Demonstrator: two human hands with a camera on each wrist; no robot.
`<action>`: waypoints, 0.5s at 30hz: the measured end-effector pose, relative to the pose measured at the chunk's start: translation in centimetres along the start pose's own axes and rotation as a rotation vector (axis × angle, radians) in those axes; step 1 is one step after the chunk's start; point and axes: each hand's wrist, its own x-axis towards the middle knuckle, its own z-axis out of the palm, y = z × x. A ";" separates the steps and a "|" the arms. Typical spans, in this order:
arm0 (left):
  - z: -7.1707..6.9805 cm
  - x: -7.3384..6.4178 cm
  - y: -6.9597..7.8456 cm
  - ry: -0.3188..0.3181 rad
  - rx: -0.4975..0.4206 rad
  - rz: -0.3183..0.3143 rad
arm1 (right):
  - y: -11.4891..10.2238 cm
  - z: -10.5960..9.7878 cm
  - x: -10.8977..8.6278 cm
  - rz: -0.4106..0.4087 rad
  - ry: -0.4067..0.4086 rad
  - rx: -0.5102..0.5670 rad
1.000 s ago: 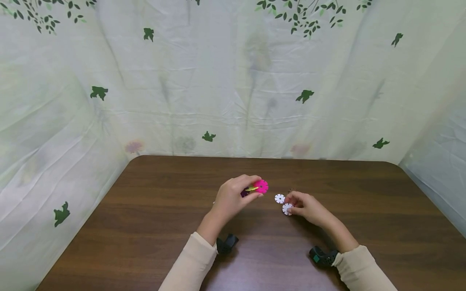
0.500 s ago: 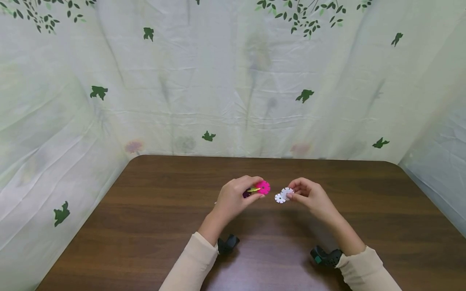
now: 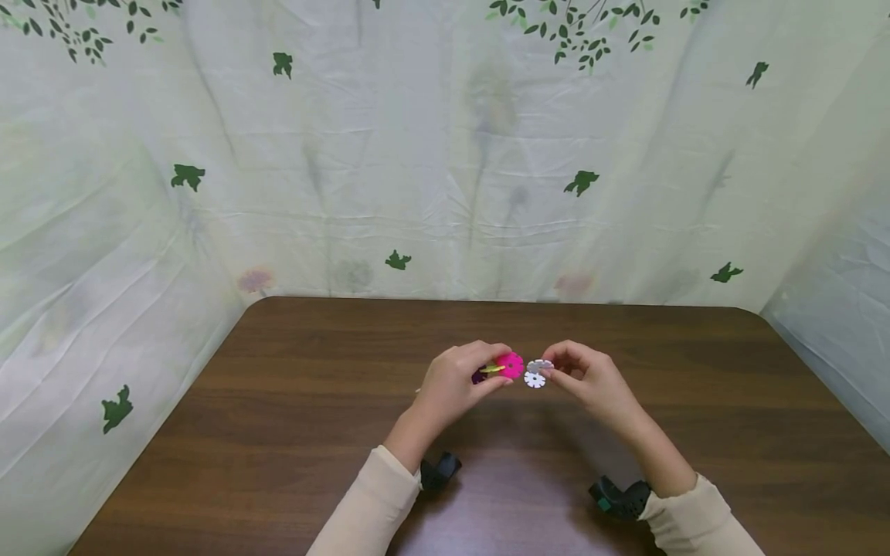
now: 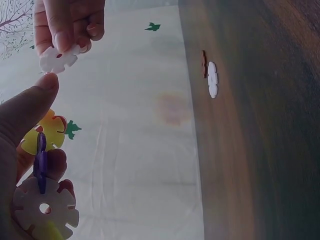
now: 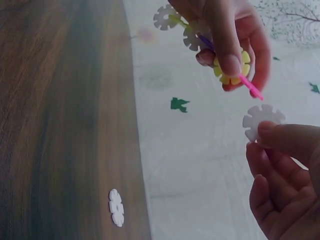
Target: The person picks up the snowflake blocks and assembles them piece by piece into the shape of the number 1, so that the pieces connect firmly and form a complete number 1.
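Observation:
My left hand (image 3: 455, 382) grips a chain of notched plastic discs. In the right wrist view the chain shows a white disc (image 5: 164, 19), a second white one, a purple disc (image 5: 206, 42), a yellow disc (image 5: 245, 61) and, at its end, a pink disc (image 5: 252, 89) seen nearly edge-on. My right hand (image 3: 594, 386) pinches a loose white notched disc (image 5: 252, 117) between thumb and fingers. It is tilted and sits close to the pink disc, with a small gap between them. The left fingers hide part of the chain.
Another white disc (image 3: 535, 381) lies on the brown wooden table (image 3: 348, 432), just below the hands in the head view. Beside it in the left wrist view is a brown disc (image 4: 204, 64). A pale curtain (image 3: 445, 154) with leaf prints hangs behind the table.
My right hand has lifted a white disc from the table, then tilted it and moved it left towards the pink disc. My left hand has shifted slightly right with the chain.

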 end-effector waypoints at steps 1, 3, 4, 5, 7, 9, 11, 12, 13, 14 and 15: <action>0.0 0.0 0.0 -0.001 0.001 0.003 | -0.1 0.1 0.0 -0.010 0.004 -0.018; 0.0 0.0 0.1 -0.001 -0.003 0.005 | -0.2 0.2 -0.1 -0.036 0.013 -0.051; 0.0 0.0 0.2 -0.001 -0.003 0.007 | -0.2 0.2 -0.1 -0.048 0.019 -0.064; 0.1 0.0 0.2 -0.001 -0.004 0.009 | -0.2 0.2 -0.1 -0.060 0.027 -0.078; 0.1 0.1 0.2 -0.001 0.000 0.012 | -0.2 0.3 -0.1 -0.082 0.041 -0.096; 0.2 0.1 0.2 -0.004 0.001 0.016 | -0.3 0.4 -0.1 -0.097 0.055 -0.106; 0.2 0.1 0.2 -0.009 0.000 0.021 | -0.4 0.4 -0.1 -0.119 0.069 -0.116; 0.2 0.1 0.3 -0.012 0.000 0.021 | -0.5 0.5 -0.1 -0.131 0.075 -0.123; 0.2 0.1 0.3 -0.014 -0.003 0.022 | -0.6 0.5 -0.1 -0.146 0.084 -0.134; 0.2 0.2 0.4 -0.016 -0.004 0.021 | -0.7 0.5 -0.1 -0.166 0.094 -0.146; 0.2 0.2 0.4 -0.016 -0.005 0.020 | -0.9 0.5 -0.1 -0.190 0.104 -0.154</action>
